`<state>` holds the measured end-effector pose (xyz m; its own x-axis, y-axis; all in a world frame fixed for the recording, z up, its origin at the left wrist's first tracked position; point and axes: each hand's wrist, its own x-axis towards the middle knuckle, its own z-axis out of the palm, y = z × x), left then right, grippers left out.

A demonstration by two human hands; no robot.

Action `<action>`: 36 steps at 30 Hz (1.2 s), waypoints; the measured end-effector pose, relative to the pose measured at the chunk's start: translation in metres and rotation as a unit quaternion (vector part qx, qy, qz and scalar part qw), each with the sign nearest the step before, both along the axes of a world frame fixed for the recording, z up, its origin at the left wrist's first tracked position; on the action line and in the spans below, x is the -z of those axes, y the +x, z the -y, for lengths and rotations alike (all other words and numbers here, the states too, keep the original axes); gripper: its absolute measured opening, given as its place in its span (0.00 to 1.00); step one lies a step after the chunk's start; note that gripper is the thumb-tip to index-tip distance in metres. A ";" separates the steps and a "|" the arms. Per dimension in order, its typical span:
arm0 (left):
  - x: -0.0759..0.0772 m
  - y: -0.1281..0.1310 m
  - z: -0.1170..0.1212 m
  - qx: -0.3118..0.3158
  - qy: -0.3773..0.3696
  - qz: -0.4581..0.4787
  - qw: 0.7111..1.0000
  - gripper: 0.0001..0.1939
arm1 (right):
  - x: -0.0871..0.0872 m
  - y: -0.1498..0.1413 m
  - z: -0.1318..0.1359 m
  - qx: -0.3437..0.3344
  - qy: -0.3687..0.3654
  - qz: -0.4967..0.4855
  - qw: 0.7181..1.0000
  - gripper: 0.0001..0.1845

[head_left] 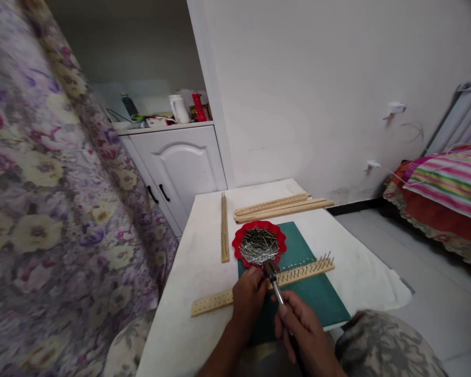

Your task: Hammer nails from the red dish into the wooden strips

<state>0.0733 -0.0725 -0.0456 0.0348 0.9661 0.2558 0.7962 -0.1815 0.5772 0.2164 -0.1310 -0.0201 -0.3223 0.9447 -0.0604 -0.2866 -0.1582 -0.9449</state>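
My right hand (300, 322) is closed around the handle of a hammer (275, 287), its dark head just in front of a red scalloped dish. Close beside the hammer head, my left hand (249, 296) has its fingers pinched together over a wooden strip (210, 302); whatever they hold is hidden. Rows of nails (310, 268) stand in the strip's right part, some leaning, while its left end shows rows of small holes. Loose nails (259, 245) fill the red dish (237, 250). Under the strip and the dish lies a green mat (317, 298).
Another nailed strip (224, 230) lies upright in view at the table's left. Several wooden strips (278, 208) are stacked at the back of the white table (176, 277). A floral curtain (74, 199) hangs at left, and a cabinet (184, 162) stands behind. A bed (451, 204) is at right.
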 end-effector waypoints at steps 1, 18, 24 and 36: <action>0.000 0.000 0.000 0.004 0.000 0.000 1.000 0.07 | 0.000 0.001 0.001 0.006 0.002 -0.007 1.000 0.18; -0.027 -0.017 -0.010 0.034 0.041 0.072 0.996 0.09 | 0.005 0.039 0.002 0.106 -0.046 -0.102 0.988 0.17; -0.035 -0.010 -0.059 0.064 0.008 -0.069 0.996 0.08 | 0.005 0.036 0.003 0.120 -0.055 -0.100 0.986 0.20; -0.032 0.009 -0.095 0.064 -0.051 -0.204 0.976 0.08 | 0.013 0.036 0.001 0.094 -0.056 -0.108 0.988 0.21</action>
<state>0.0828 0.0226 -0.0135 0.2358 0.9668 0.0990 0.9377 -0.2530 0.2379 0.2528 -0.1323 -0.0331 -0.1577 0.9806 -0.1168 -0.5144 -0.1825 -0.8379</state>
